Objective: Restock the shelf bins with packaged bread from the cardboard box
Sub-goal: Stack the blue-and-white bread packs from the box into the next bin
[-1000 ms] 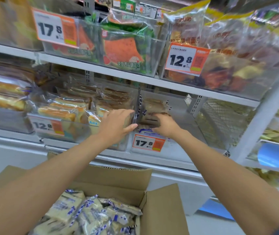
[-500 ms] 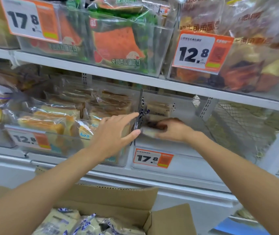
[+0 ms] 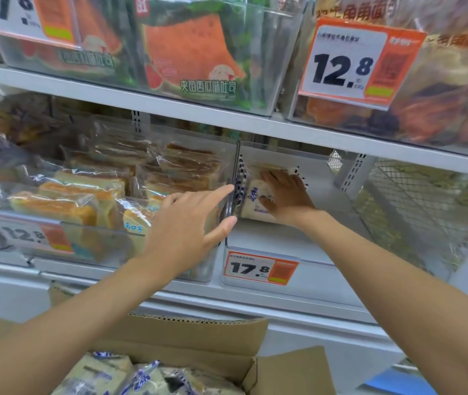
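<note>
Bread-aisle restock: R hand [image 3: 285,199], fingers straight and flat, presses a bread packet [image 3: 252,202] in the clear bin [image 3: 298,240], hard by its wall. L hand [image 3: 187,223], fingers spread and holding nothing, touches that wall. The packet's long axis seems front-to-back; R hand is nearer. More stock sits in the cardboard box [image 3: 198,337].

The price tag [image 3: 259,269] is white and orange with black digits. Above it, the bread pack [image 3: 251,196] is cream with blue lettering. Below it, the cardboard box [image 3: 198,334] is brown. Far above it, a packet [image 3: 190,52] is red and green.
</note>
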Motion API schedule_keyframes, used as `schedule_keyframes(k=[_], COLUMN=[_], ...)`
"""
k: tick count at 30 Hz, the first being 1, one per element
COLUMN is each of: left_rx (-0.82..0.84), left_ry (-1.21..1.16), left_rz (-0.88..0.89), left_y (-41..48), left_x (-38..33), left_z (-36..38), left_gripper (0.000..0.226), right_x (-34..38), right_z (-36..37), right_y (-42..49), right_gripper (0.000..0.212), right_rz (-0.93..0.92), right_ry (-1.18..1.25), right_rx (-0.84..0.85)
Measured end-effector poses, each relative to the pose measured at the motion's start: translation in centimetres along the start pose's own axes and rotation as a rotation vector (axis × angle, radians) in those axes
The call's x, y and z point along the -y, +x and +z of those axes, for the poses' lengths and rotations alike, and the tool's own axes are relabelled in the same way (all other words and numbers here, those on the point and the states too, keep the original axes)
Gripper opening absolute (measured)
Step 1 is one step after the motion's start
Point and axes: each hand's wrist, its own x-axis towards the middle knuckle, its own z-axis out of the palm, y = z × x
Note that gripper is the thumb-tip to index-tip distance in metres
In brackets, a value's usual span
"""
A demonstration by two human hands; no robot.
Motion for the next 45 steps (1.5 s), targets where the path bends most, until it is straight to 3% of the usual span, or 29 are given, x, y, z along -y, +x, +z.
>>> schedule_keyframes(k=[7, 12, 16, 20, 23, 25, 29, 35, 40, 43, 45], left_rx=[-0.011, 0.022, -0.001, -0.173, -0.048, 0.093, 0.314, 0.322, 0.355, 0.380, 0.390], left_ry=[0.035, 0.027, 0.013, -0.147, -0.296, -0.307, -0.300, -0.528, -0.582, -0.596, -0.611], left_rz=[0.015, 0.015, -0.004, -0.086, -0.257, -0.317, -0.492, -0.817, -0.956, -1.008, -1.014], left_y=[0.0, 0.1, 0.1, -2.6, -7.2, -11.3, -20.3, -27.7, -29.9, -31.0, -30.7], left_x=[0.0, 0.1, 0.0, -0.7, 0.0, 1.1, 5.1, 9.5, 11.5, 11.8, 11.1], left_z=[0.2, 0.0, -0.3, -2.2, -3.0, -2.9, -1.6, -0.2, 1.0, 1.5, 1.8], left_gripper=[0.064, 0.066, 0.068, 0.032, 0.009, 0.008, 0.011, 0.012, 0.011, 0.012, 0.011], right_x=[0.5, 1.6, 4.1, 8.2, 12.2, 15.0, 19.5, 22.6, 22.8, 20.9, 19.9], right_z=[0.8, -1.6, -4.7, -8.0, -8.4, -6.9, -0.2, 10.4, 14.2, 15.6, 15.6], right_y=[1.2, -0.2, -4.1, -8.9, -13.1, -15.9, -21.0, -24.8, -24.7, -26.3, -26.9], right_gripper=[0.065, 0.073, 0.056, 0.028, 0.016, 0.017, 0.029, 0.036, 0.059, 0.048, 0.036], right_rz=[0.052, 0.095, 0.071, 0.069, 0.087, 0.105, 0.082, 0.179, 0.285, 0.316, 0.306], right_ry=[0.010, 0.225, 0.306, 0.342, 0.460, 0.510, 0.509, 0.470, 0.291, 0.286, 0.365], right_rx=[0.059, 0.000, -0.064, -0.186, -0.244, -0.133, 0.260, 0.600, 0.640, 0.743, 0.640])
